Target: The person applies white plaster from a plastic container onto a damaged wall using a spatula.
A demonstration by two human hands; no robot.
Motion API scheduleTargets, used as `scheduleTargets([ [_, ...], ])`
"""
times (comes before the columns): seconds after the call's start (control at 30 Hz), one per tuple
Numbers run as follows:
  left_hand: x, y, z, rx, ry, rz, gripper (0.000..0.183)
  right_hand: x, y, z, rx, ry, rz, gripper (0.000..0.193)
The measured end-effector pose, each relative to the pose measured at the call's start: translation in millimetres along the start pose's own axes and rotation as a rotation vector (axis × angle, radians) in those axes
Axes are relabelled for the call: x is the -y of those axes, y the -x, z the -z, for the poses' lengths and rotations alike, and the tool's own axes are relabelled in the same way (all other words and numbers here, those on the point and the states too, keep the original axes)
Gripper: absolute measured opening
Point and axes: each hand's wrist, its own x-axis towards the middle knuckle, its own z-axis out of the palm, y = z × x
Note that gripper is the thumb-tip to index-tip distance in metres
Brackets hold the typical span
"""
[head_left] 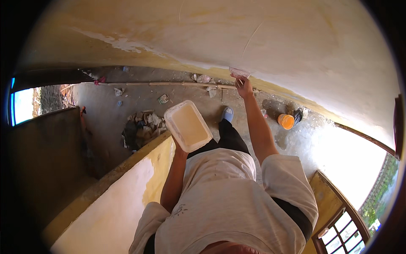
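My left hand (182,148) holds up a white rectangular tub (167,119) from its near side. Most of its fingers are hidden under the tub. Inside lies a smooth cream-coloured paste (189,128). My right arm stretches forward, and my right hand (244,87) is closed around a flat, wide-bladed scraper (240,72) smeared pinkish white. The blade is against, or very close to, the lower part of the large wall (304,55). That wall is partly coated in pale filler, with older yellow paint showing in patches.
A long pole (169,84) lies along the floor near the wall's foot. Rubble and scraps (144,127) are heaped left of the tub. An orange bucket (286,122) stands to the right, beside a dark bag (298,116). A low, partly coated wall (127,180) runs along my left.
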Motion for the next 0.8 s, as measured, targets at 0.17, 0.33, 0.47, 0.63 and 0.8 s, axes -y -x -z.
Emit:
scheduleTargets([
  [0.17,-5.8,-9.3,6.9,0.032,0.013,0.024,0.070,18.8,45.2,-41.7,0.041,-0.099,0.034,0.007],
  [0.33,-3.5,-44.3,-18.4,0.150,0.010,0.103,0.065,62.8,127.7,-110.5,0.174,-0.163,0.115,0.008],
  [0.47,-7.2,-70.7,-57.3,0.289,-0.036,0.174,0.058,109.5,203.2,-160.6,0.297,-0.154,0.201,0.009],
  [0.63,-13.5,-122.0,-58.8,0.438,-0.111,0.233,0.066,170.9,291.6,-238.1,0.450,-0.177,0.256,0.019],
  [0.8,-6.2,-114.3,-89.9,0.446,-0.146,0.225,0.063,221.9,379.4,-281.7,0.663,-0.279,0.275,0.028],
])
